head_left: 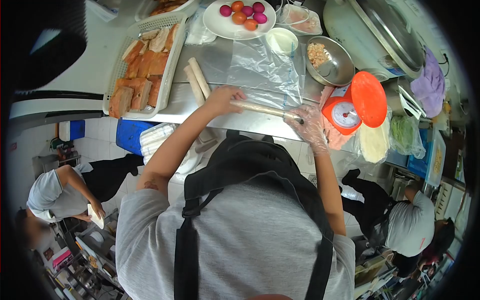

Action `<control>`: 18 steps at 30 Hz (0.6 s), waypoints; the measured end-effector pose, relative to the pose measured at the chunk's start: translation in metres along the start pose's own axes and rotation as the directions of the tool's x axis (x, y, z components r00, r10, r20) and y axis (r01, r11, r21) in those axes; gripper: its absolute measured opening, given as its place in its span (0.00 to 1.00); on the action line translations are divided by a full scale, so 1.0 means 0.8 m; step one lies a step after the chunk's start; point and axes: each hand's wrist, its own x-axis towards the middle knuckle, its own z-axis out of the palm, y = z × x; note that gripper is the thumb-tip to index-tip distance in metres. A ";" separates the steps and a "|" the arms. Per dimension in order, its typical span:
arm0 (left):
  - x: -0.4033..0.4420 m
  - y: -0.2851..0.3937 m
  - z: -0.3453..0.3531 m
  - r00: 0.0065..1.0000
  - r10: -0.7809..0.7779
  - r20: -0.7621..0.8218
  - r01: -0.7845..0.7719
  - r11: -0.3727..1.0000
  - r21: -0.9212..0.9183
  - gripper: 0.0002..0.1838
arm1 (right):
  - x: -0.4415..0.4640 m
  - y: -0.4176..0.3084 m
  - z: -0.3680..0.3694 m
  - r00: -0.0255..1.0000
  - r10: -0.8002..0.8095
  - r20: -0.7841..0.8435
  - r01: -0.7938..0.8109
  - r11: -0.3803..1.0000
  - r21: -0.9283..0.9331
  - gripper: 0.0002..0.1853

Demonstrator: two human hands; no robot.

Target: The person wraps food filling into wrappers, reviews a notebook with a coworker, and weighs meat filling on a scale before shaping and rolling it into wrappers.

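Note:
A long, thin, pale roll in clear plastic film [267, 109] lies crosswise near the front edge of the steel counter. My bare left hand [223, 101] is closed over its left end, fingers pointing right. At the right end, my right hand [306, 123], in a clear plastic glove, grips the roll, and a dark spot shows at the tip. Two similar pale rolls [198, 76] rest side by side left of my left hand. Just beyond the held roll, a clear plastic sheet [267, 75] is spread flat on the counter.
A white basket [169, 90] of browned meat slabs stands left. Behind are a plate of eggs [212, 20], a white bowl [282, 41] and a steel bowl [342, 67]. An orange scale [345, 114] sits beside my right hand. Co-workers [47, 192] [412, 225] stand behind me on both sides.

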 end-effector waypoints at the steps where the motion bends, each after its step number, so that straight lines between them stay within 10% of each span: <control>1: -0.004 0.000 -0.002 1.000 -0.020 0.008 0.020 1.000 -0.023 0.25 | -0.005 0.007 0.003 0.998 -0.030 -0.059 0.031 0.999 0.018 0.19; 13: -0.048 0.030 0.002 0.950 -0.039 -0.311 0.139 0.942 0.306 0.10 | -0.013 -0.004 0.017 0.986 0.106 -0.126 -0.111 0.993 -0.036 0.15; 18: -0.039 0.031 -0.001 0.916 0.022 -0.400 0.168 0.884 0.435 0.14 | 0.000 -0.037 0.007 0.976 -0.097 -0.192 0.090 0.995 -0.046 0.16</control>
